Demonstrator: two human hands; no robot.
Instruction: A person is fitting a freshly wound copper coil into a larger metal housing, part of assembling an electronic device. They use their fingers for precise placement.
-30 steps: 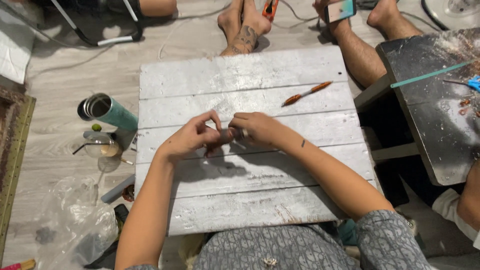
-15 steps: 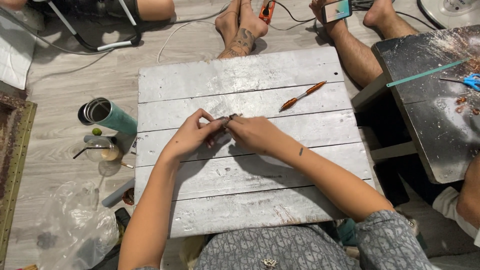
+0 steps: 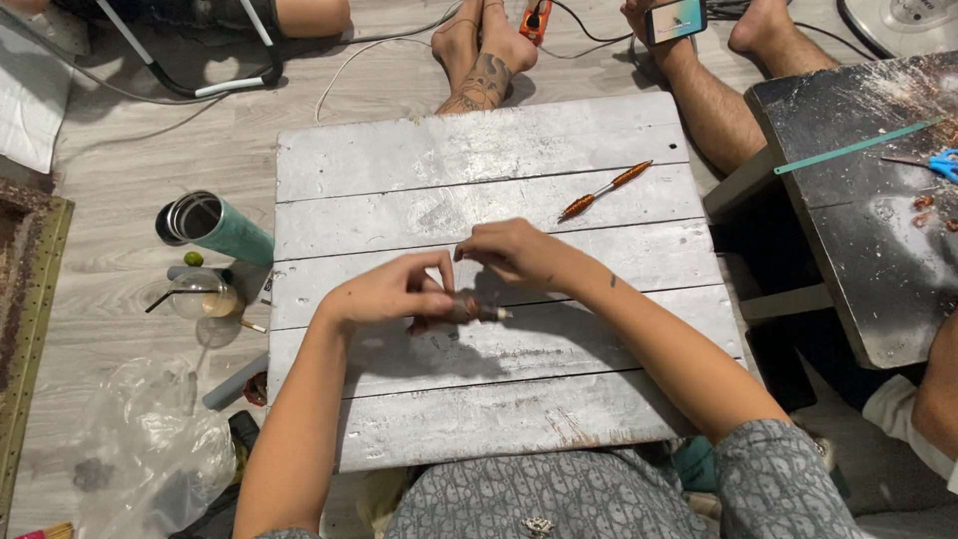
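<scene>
Compared with half a second back, both hands had dropped lower on the surface, toward the person, and the little piece that sat up between the fingertips had ended up lying nearly flat just under the left hand.

That piece was a small dark wrapped stub with a pale tip poking out its right end. Its long axis ran left to right along the plank lines, tip pointing toward the person's right. The left hand was curled over its left end, thumb and fingers pressed together in a pinch on it, so that hand was clearly the nearer one and the one carrying it. It was too small for me to say whether it actually touched the boards or hovered just off them.

The right hand sat just above and slightly right of the stub, fingertips pinched together near the left hand's fingers. I couldn't tell if anything thin, like wire, was between them. So the stub's free pale end lay below that hand, close but not touching it.

Well apart, up on the far planks, an orange-handled tool lay on a diagonal. Off the left edge, a teal tumbler lay on the floor.
</scene>
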